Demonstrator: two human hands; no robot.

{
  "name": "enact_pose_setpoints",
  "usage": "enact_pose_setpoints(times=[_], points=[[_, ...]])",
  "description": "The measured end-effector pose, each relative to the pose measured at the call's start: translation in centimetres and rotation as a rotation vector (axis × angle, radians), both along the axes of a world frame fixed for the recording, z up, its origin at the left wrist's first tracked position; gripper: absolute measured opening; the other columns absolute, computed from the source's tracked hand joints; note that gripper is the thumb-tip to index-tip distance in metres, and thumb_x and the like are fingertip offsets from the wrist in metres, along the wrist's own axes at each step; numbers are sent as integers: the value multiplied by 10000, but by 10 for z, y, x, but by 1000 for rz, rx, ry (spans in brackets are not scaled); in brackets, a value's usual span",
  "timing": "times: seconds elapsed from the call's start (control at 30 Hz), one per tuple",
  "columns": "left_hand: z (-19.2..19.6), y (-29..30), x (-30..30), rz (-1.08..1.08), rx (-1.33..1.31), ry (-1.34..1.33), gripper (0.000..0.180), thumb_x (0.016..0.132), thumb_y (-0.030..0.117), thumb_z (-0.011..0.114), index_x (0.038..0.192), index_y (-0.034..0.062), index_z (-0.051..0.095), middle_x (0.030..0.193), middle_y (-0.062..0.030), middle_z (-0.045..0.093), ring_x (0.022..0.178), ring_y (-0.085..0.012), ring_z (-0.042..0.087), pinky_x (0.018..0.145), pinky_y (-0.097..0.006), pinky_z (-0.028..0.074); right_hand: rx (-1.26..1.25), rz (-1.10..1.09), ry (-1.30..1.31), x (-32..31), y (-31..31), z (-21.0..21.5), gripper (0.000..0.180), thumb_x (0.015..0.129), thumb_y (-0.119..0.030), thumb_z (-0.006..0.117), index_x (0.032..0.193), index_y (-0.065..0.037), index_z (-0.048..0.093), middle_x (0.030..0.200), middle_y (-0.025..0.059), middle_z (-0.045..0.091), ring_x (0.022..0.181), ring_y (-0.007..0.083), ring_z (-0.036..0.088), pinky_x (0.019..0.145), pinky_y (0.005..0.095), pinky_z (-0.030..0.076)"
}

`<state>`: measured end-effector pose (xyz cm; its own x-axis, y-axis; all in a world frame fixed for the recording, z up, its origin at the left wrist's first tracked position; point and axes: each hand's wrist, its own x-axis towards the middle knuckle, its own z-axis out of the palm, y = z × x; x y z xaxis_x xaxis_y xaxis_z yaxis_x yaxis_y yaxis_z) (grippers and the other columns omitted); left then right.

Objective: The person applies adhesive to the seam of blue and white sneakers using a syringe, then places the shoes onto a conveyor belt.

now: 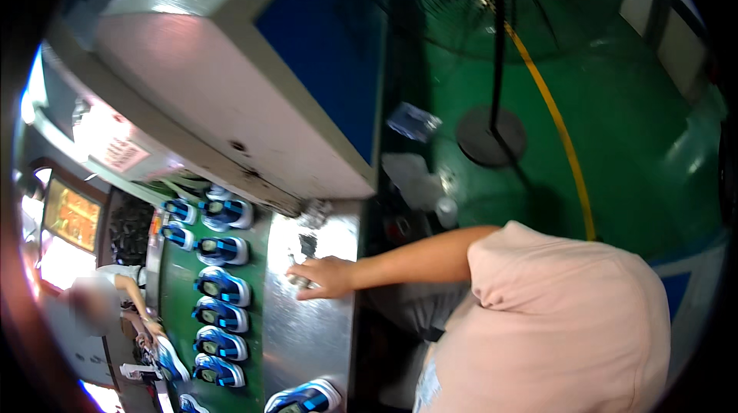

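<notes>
My right hand (pixel 327 278) reaches in from the right, out of a pale pink sleeve, and rests over the bare metal ledge (pixel 307 336). Its fingers curl around a small greyish thing (pixel 301 281), too blurred to name. Just beyond the fingers lies a small dark object (pixel 307 244), with a crumpled silvery heap (pixel 315 214) behind it. A blue and white sports shoe (pixel 304 398) stands on the ledge at the lower edge. My left hand is out of view.
Several blue shoes (pixel 221 285) line a green conveyor (pixel 181 301) beside the ledge. A co-worker's hand (pixel 156 328) touches another shoe at left. A white machine housing (pixel 184 82) rises above the conveyor. A fan base (pixel 492 136) and plastic bags (pixel 413 121) are on the green floor.
</notes>
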<state>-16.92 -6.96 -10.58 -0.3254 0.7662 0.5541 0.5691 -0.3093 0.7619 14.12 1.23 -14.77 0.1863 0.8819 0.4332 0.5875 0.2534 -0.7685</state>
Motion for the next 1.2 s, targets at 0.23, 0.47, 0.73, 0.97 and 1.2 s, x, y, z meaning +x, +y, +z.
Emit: enact_pose_setpoints(times=[0.23,0.47,0.73,0.97,1.2], points=[[102,65,-44,-273,539,989,391,839,384,575,906,2,632,1000,-178,582,941,-331,546,817,-440,431,104,-19,156,-45,-3,30,498,778,-385,609,1127,-71,443,905,149,566,820,326,591,714,399,465],[126,87,-67,-260,386,1025,309,863,256,533,764,-8,660,733,-150,631,667,-300,609,613,-390,492,131,-118,109,-77,1,51,526,760,-392,621,1118,-54,436,939,171,535,804,347,588,714,421,472],[145,54,26,-438,159,876,283,780,122,670,998,-47,609,909,-164,639,740,-264,636,626,-313,524,429,152,826,-135,14,82,485,824,-405,562,1070,-23,392,643,79,522,566,172,553,529,295,437],[139,56,41,-501,-83,938,209,820,157,623,836,-49,650,809,-144,662,738,-241,644,662,-326,507,319,478,1134,-149,-1,78,429,840,-317,569,1091,-32,371,734,91,539,567,173,570,536,292,464],[103,97,-15,-553,412,914,117,767,88,596,724,-13,558,663,-164,551,602,-316,520,564,-394,419,419,232,725,-178,9,100,379,803,-340,626,1036,-72,495,805,45,612,714,170,598,591,301,460]])
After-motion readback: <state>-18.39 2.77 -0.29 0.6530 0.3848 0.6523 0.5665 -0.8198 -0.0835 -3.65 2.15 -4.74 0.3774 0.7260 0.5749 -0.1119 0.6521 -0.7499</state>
